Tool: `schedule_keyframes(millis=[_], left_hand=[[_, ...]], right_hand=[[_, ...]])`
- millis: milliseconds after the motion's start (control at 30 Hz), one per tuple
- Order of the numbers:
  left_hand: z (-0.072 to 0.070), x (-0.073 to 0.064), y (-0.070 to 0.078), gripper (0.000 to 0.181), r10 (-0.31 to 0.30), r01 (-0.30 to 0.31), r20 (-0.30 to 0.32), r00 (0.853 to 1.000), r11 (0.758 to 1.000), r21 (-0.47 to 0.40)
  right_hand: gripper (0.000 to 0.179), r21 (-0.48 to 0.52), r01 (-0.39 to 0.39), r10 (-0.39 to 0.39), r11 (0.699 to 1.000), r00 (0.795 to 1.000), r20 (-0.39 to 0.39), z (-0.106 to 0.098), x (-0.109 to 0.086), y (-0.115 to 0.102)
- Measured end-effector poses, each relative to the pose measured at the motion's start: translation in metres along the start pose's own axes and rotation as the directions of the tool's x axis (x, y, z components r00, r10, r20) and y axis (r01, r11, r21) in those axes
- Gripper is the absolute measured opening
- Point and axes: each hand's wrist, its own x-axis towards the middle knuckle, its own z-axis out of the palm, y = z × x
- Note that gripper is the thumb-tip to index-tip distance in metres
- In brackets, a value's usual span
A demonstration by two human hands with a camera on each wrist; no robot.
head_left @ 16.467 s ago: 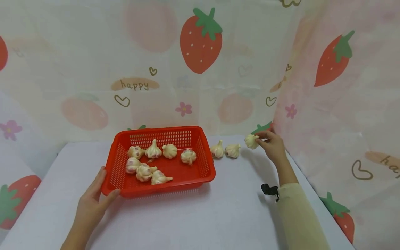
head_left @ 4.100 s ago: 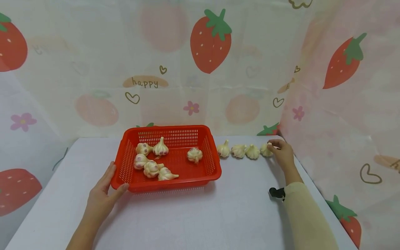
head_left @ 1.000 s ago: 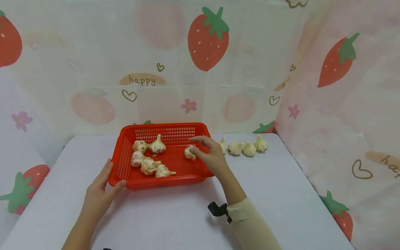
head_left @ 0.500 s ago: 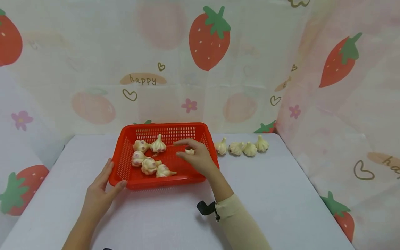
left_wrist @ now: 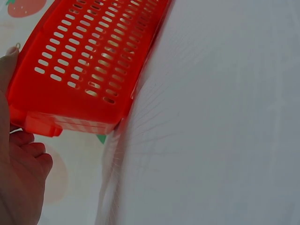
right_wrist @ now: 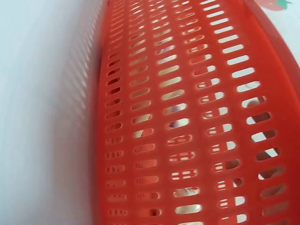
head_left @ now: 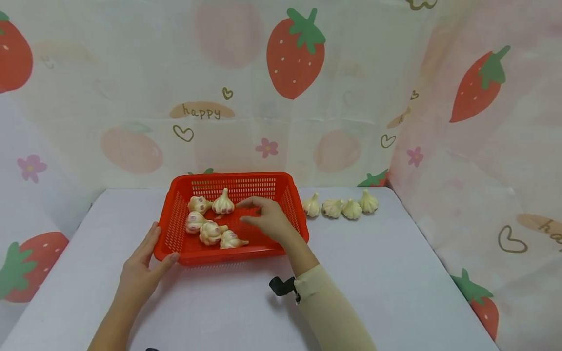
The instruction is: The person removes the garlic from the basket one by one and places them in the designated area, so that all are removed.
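Observation:
A red slotted plastic basket [head_left: 259, 251] stands on the white-covered table. My left hand [head_left: 141, 265] holds its left front corner, thumb on the front rim; in the left wrist view, fingers [left_wrist: 35, 150] curl beneath the rim of the basket [left_wrist: 84, 105]. Above the basket's right half is my right hand [head_left: 268, 219], thumb and forefinger apart, nothing seen between them. Just left of its fingertips stands an upright garlic bulb [head_left: 223, 202]. Several more garlic bulbs [head_left: 210, 233] lie at the left. The right wrist view has only the basket's slotted wall [right_wrist: 187, 117], no hand.
To the basket's right, several garlic bulbs [head_left: 332, 208] form a row near the table's back edge. A strawberry-print cloth [head_left: 202, 146] hangs behind and at the sides. A small black device [head_left: 281, 286] sits at my right cuff.
My right hand has shifted left inside the basket, fingers still apart. The bulb at the basket's right is now hidden behind it. My left hand has stayed on the basket.

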Motion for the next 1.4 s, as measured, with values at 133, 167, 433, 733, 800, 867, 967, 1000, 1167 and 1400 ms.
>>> schedule_keyframes(millis=[133,167,433,733,800,867,967,1000,1167,1400], left_hand=[[0.001,0.001,0.001,0.087,0.013,-0.013,-0.008,1.0,1.0,-0.001],[0.001,0.001,0.001,0.087,0.013,-0.013,-0.009,1.0,1.0,0.001],[0.002,-0.001,-0.001,0.087,-0.019,0.019,0.018,1.0,1.0,-0.005],[0.003,-0.003,-0.001,0.086,0.027,-0.027,-0.013,1.0,1.0,0.013],[0.001,-0.002,0.001,0.086,0.023,-0.022,-0.009,1.0,1.0,0.019],[0.0,-0.001,0.001,0.086,0.014,-0.014,-0.007,1.0,1.0,0.02],[0.0,-0.001,0.001,0.087,0.006,-0.006,-0.003,1.0,1.0,0.01],[0.0,-0.001,0.001,0.087,0.006,-0.006,-0.003,1.0,1.0,0.006],[0.0,-0.001,0.0,0.087,0.007,-0.007,-0.005,1.0,1.0,-0.001],[0.002,-0.001,-0.002,0.086,0.022,-0.021,-0.019,1.0,0.999,0.026]], right_hand=[[0.029,-0.017,-0.027,0.027,0.999,1.0,0.01,0.0,0.003,0.003],[0.029,-0.018,-0.033,0.033,0.999,0.999,0.013,0.0,0.003,0.003],[0.033,-0.095,-0.083,0.096,0.992,0.987,0.132,0.004,0.008,0.004],[0.036,-0.183,-0.115,0.162,0.976,0.951,0.262,0.01,0.012,0.011],[0.037,-0.183,-0.131,0.18,0.974,0.942,0.282,0.01,0.013,0.01],[0.038,-0.182,-0.154,0.204,0.971,0.932,0.299,0.01,0.014,0.009],[0.039,-0.159,-0.198,0.24,0.967,0.914,0.326,0.011,0.015,0.009],[0.039,-0.149,-0.21,0.249,0.966,0.909,0.335,0.011,0.015,0.009],[0.035,-0.145,-0.232,0.271,0.962,0.885,0.378,0.01,0.014,0.012],[0.035,-0.214,-0.191,0.268,0.958,0.862,0.431,0.01,0.015,0.014]])
